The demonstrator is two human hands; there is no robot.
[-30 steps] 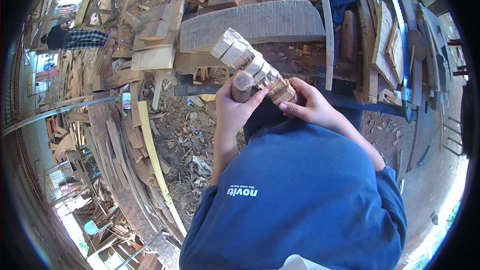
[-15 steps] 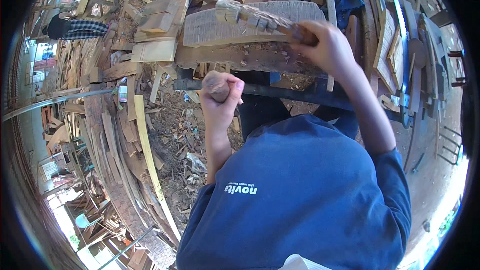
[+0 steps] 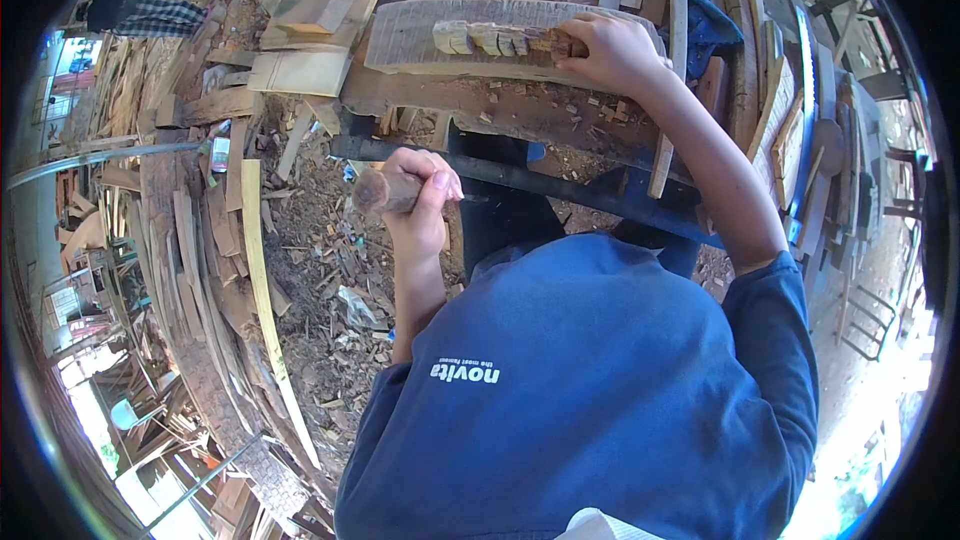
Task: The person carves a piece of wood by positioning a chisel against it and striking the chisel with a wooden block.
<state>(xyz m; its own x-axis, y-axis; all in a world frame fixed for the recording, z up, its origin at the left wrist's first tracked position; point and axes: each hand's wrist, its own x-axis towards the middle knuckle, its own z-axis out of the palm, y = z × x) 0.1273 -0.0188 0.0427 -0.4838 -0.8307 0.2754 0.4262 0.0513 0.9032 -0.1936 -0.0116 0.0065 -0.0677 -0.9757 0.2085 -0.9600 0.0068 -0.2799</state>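
Note:
My right hand [image 3: 625, 60] grips the right end of a notched, rough piece of wood [image 3: 480, 38], which lies along a weathered, curved plank [image 3: 400, 40] at the bench. My left hand [image 3: 425, 200] is lower and to the left, apart from that piece, with fingers wrapped round a round wooden tool handle [image 3: 378, 190]; a thin, dark shaft seems to extend rightward from it, too small to make out clearly. Below the plank, a dark bar [image 3: 520, 180] runs across in front of my legs.
Board offcuts [image 3: 320, 15] are stacked at the upper left and long scrap planks [image 3: 190, 240] fill the left side. A bow saw [image 3: 800, 140] and upright boards [image 3: 770, 110] crowd the right. A blue cloth [image 3: 712, 25] lies behind. A person in checked clothing [image 3: 150, 12] is at the far upper left.
My right hand lifted the notched wood away from my left hand and has laid it level on the curved plank. My left hand moved down and leftward, turning the wooden handle sideways.

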